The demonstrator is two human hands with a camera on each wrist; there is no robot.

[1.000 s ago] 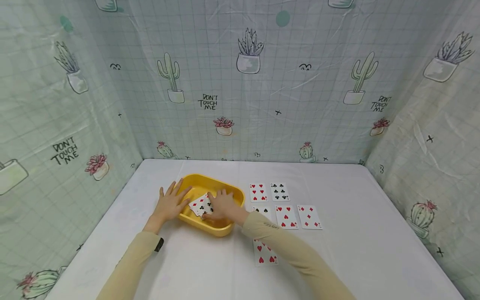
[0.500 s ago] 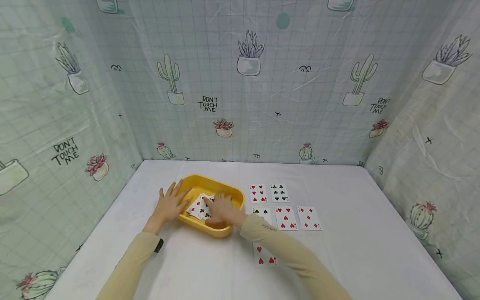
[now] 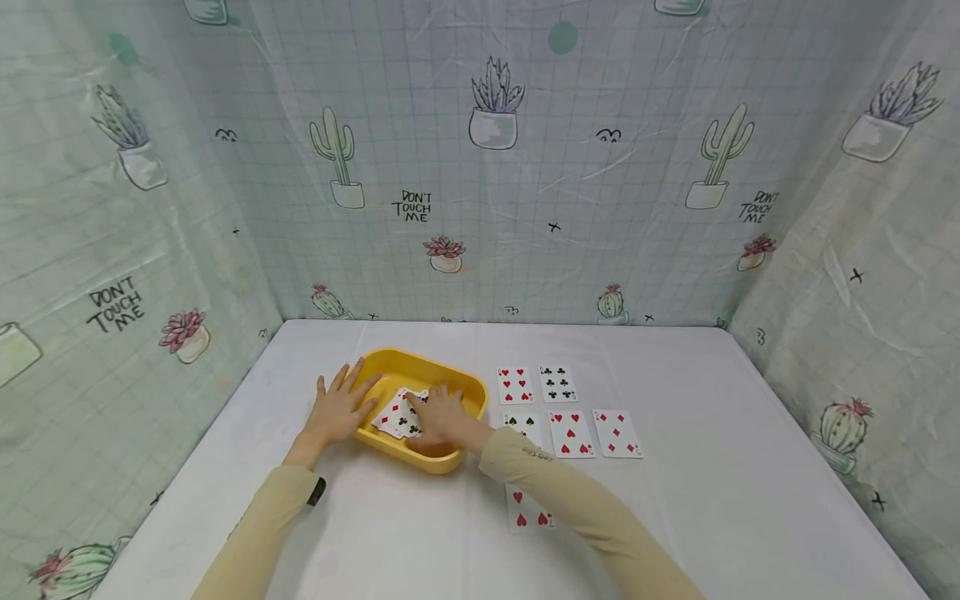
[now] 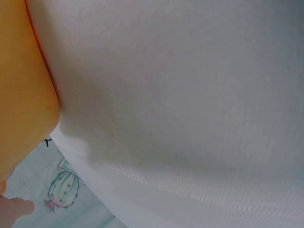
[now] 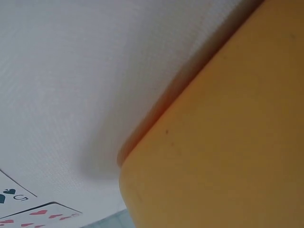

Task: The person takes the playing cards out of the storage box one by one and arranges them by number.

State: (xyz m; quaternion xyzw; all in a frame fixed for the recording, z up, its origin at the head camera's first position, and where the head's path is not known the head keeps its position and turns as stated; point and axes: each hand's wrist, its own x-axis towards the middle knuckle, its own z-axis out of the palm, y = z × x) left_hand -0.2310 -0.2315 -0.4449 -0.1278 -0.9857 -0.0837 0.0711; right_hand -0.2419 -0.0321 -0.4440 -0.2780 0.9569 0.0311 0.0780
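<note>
A yellow plastic tray (image 3: 420,454) stands left of the table's middle, with several loose playing cards (image 3: 395,417) inside, red diamonds and black clubs showing. My left hand (image 3: 336,414) rests on the tray's left rim with its fingers spread. In the left wrist view the tray's outer wall (image 4: 23,90) fills the left side. My right hand (image 3: 444,418) reaches over the right side of the tray, its fingers on the cards, and hides some of them. The right wrist view shows mostly the tray's wall (image 5: 223,128).
Face-up cards lie right of the tray: a six of hearts (image 3: 515,386), a six of clubs (image 3: 558,384), a five of spades (image 3: 521,423), a five of hearts (image 3: 572,435) and a five of diamonds (image 3: 617,434). My right sleeve partly covers a seven of hearts (image 3: 529,510).
My right hand has shifted the cards slightly left in the tray and its fingers have moved over them. In the last half second it barely moves. My left hand stays at the rim.
</note>
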